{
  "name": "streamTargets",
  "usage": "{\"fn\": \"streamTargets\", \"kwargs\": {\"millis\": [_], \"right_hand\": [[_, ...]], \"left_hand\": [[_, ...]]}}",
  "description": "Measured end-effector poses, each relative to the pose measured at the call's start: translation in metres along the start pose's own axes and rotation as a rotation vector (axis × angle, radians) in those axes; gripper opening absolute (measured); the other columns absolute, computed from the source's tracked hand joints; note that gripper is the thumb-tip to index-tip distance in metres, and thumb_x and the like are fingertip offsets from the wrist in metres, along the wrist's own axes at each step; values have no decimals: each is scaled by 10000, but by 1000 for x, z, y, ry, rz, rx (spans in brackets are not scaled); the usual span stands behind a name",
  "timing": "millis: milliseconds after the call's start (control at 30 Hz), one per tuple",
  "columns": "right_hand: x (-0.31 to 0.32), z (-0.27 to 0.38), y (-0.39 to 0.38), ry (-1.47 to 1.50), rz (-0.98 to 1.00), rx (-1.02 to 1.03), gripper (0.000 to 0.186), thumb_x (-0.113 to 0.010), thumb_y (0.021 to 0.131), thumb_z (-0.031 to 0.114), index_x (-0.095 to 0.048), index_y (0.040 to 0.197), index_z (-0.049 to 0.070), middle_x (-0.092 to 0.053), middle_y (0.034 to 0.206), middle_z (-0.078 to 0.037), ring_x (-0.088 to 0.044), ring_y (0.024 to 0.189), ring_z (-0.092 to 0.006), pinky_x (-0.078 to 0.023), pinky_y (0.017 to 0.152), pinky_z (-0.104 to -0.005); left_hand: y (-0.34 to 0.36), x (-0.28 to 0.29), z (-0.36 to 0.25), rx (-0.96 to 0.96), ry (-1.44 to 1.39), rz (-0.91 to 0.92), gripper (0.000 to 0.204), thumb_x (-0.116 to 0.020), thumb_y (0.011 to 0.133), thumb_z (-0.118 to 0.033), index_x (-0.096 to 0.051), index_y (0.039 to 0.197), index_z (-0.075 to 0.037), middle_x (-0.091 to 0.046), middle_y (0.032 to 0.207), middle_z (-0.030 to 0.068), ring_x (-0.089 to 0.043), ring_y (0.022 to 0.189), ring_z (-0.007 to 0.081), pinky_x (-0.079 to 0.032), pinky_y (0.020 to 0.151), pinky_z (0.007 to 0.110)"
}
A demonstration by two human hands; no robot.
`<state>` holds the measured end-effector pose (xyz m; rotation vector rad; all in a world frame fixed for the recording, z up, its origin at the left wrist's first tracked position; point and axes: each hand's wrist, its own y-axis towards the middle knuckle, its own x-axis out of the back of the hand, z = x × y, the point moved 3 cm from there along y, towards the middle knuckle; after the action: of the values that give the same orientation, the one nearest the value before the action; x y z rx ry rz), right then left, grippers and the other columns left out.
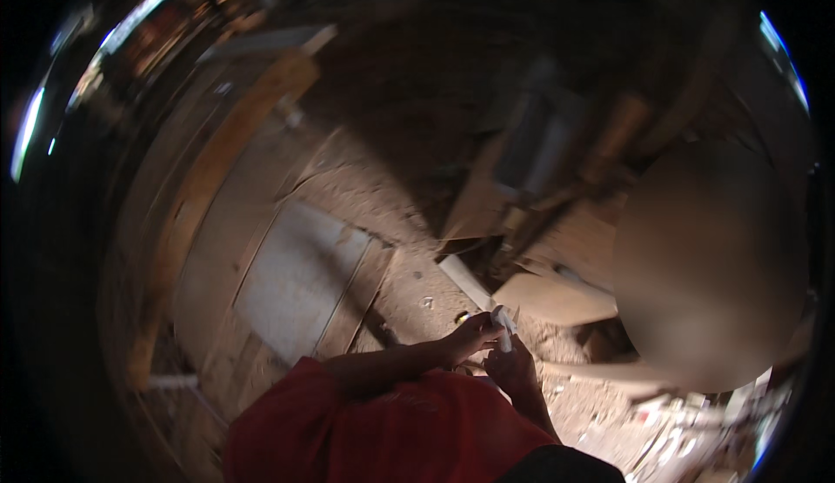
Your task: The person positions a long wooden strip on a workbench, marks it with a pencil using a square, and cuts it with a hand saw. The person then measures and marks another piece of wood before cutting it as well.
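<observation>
Dim, dusty floor (pixel 407 290) below: white piece (pixel 505 328) held above it by the left corner of the brown board (pixel 557 298), left hand (pixel 472 337) and right hand (pixel 511 368) both with fingers seemingly clamped on it, looks mid-job, amount remaining unclear; pale panel (pixel 300 274) lies left, big rounded brown shape (pixel 709 265) crowds right.

White item (pixel 505 337) unclear (too small), wood (pixel 619 130) blurred

We look steeply down from head height, fisheye-wide and upright, past our red shirt (pixel 383 435) close below, our left hand (pixel 472 335) and right hand (pixel 511 366) near, the earthen floor (pixel 409 300) farther off, its far edge in shadow, a long plank (pixel 204 178) bowing leftward.
</observation>
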<state>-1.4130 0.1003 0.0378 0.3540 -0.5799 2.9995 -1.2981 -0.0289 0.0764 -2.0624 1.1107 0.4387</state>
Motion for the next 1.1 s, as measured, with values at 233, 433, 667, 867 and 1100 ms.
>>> {"fn": "streamTargets", "kwargs": {"millis": [233, 433, 667, 867, 1100], "right_hand": [[-102, 135, 107, -464, -22, 20, 562, -672, 909, 191, -569, 1460, 164, -678, 1318, -179, -706, 1107, -345, -572, 943, -427], [-197, 129, 217, 643, 73, -400, 264, -578, 1017, 244, -594, 1222, 79, -635, 947, -111, -637, 744, -243, -559, 686, -388], [-251, 255, 347, 670, -43, -328, 370, -597, 981, 136, -570, 1328, 11, -588, 838, -29, -571, 664, -146, -516, 612, -308], [-287, 300, 484, 56, -55, 101, 503, -614, 963, 111, -543, 1449, 1, -660, 964, -55, -541, 637, -92, -436, 487, -259], [-402, 402, 662, -92, 119, 277, 370, -649, 978, 116, -653, 1324, -17, -652, 934, -31, -537, 639, -71, -421, 524, -238]], "left_hand": [[-125, 139, -123, 322, 360, -131, 510, -756, 930, -414, -683, 1280, -51, -655, 1281, 134, -645, 1121, 256, -579, 862, 449], [-211, 329, -181, 27, 528, -313, 523, -767, 881, -492, -754, 1194, -74, -749, 1058, 84, -706, 918, 203, -574, 730, 355], [-314, 500, -190, -264, 107, -1066, 403, -740, 927, -346, -730, 1195, -45, -748, 1045, 79, -685, 883, 182, -555, 745, 339], [-350, 573, -231, -373, 14, -1310, 320, -785, 906, -282, -761, 1067, -6, -745, 905, 67, -662, 791, 145, -538, 717, 309], [-404, 704, -282, -425, 129, -1766, 270, -788, 908, -267, -788, 967, -4, -760, 797, 70, -681, 714, 148, -538, 680, 324]]}}
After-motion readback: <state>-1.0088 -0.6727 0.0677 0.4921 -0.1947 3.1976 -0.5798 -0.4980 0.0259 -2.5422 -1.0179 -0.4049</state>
